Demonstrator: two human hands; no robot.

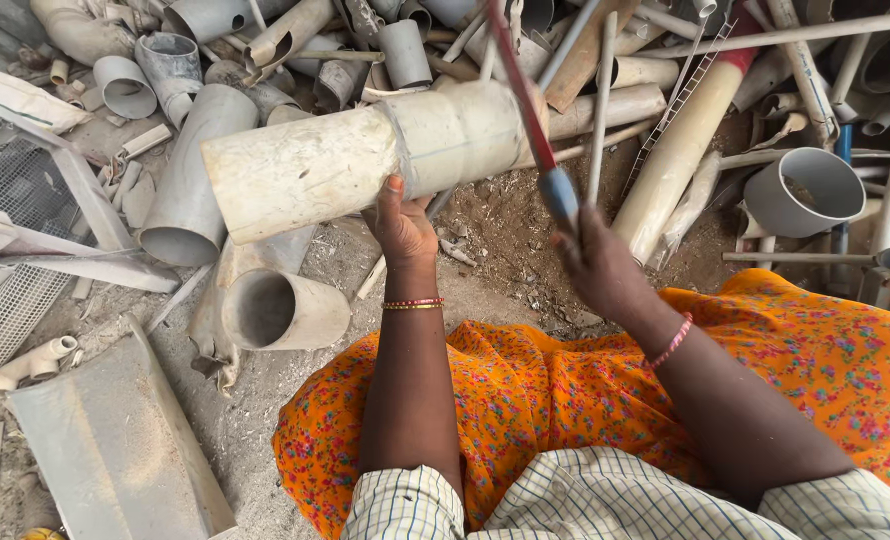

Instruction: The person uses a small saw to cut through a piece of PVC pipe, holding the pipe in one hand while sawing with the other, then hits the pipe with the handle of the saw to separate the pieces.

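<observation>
While the checked sleeves [605,500] and the orange flowered cloth [795,360] over the lap fill the nearest part of the view, both forearms reach forward from them over sandy ground [265,420]. A flat grey metal sheet [115,450] lies on that ground well to the left of the left forearm, and a short open-ended pipe piece [283,310] lies on its side just left of the left wrist, which wears thin red and gold bangles.

Closed from below, the left hand [403,228] grips a thick cream pipe [375,155], thumb up against its side. This pipe is held off the ground, nearly level, its near end tilted slightly down to the left; a wider collar forms its right half. To the right, the right hand [595,265], with a pink bracelet at its wrist, is wrapped around the blue handle end of a long red-bladed tool [525,110]. Its blade slants up and to the left, crossing in front of the pipe's collar end; whether it touches the pipe cannot be told.

Beyond both hands lies a heap of scrap pipes [405,50], bends and rods, grey and cream. A wide grey pipe socket [803,192] sits to the right of the right hand, and wire mesh panels [15,190] lie far left.
</observation>
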